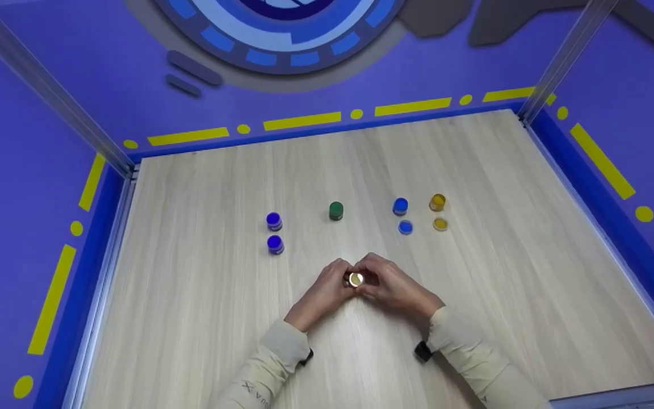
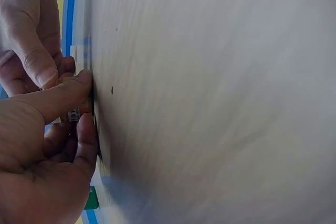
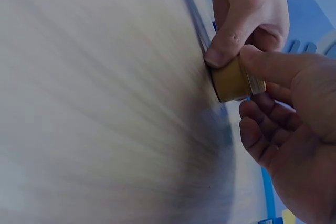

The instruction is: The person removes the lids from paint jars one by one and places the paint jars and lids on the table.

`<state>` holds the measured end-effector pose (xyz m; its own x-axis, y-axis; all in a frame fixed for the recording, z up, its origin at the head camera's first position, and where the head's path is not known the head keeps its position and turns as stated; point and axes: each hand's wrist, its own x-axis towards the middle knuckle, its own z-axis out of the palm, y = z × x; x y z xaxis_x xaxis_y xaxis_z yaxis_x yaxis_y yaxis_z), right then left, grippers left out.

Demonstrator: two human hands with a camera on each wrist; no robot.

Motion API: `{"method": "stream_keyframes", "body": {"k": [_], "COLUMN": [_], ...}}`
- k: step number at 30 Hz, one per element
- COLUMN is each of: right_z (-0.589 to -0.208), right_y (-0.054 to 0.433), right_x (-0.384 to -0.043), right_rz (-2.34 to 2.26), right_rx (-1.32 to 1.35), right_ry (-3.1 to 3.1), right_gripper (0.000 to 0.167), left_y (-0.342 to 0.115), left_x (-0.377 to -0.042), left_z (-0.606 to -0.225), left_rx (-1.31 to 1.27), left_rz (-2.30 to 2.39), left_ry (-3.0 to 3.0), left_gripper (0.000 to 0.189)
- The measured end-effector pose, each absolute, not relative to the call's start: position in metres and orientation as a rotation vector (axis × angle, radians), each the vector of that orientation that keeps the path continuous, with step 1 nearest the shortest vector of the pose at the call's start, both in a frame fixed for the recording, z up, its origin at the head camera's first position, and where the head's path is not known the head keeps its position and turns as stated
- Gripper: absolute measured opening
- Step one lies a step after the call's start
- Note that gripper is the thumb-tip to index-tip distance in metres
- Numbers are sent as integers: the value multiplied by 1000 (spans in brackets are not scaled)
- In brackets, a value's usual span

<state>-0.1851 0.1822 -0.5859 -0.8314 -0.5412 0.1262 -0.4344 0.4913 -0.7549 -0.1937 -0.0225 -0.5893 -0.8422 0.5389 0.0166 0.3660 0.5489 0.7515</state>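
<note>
A small ochre paint jar [image 1: 356,279] stands at the front middle of the table between both hands. My left hand [image 1: 330,287] grips its body, thumb on the near side, as the left wrist view shows with the jar's printed label [image 2: 74,114]. My right hand [image 1: 395,288] pinches the jar's lid rim [image 3: 255,81] between thumb and fingers. From the right wrist view, the ochre side of the jar is visible under the left thumb. Part of the jar is hidden by fingers.
Beyond the hands stand two purple jars [image 1: 275,245], a green jar [image 1: 336,211], a blue jar [image 1: 400,206] and a yellow jar [image 1: 437,202]. A blue lid [image 1: 406,227] and a yellow lid [image 1: 440,224] lie before their jars. Blue panels [image 1: 105,85] enclose the table.
</note>
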Motion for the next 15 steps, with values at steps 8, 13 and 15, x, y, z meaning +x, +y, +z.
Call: {"method": "stream_keyframes", "body": {"k": [8,13,15], "right_z": [-589,-591,-590], "right_y": [186,182,178], "right_x": [-184,-173,-167], "right_rz": [-1247,-1363,-1393], "right_rx": [-931,-805,-692], "right_ry": [2600,2717,2799], "right_gripper": [41,53,52], "left_y": [-22,-23,-23], "left_x": [-193,-193,-193], "left_z": [-591,-593,-593], "left_rx": [793,804,781], "left_rz": [1182,1219,1234], "left_ry": [2591,2581,2564], "left_gripper": [28,29,29]}}
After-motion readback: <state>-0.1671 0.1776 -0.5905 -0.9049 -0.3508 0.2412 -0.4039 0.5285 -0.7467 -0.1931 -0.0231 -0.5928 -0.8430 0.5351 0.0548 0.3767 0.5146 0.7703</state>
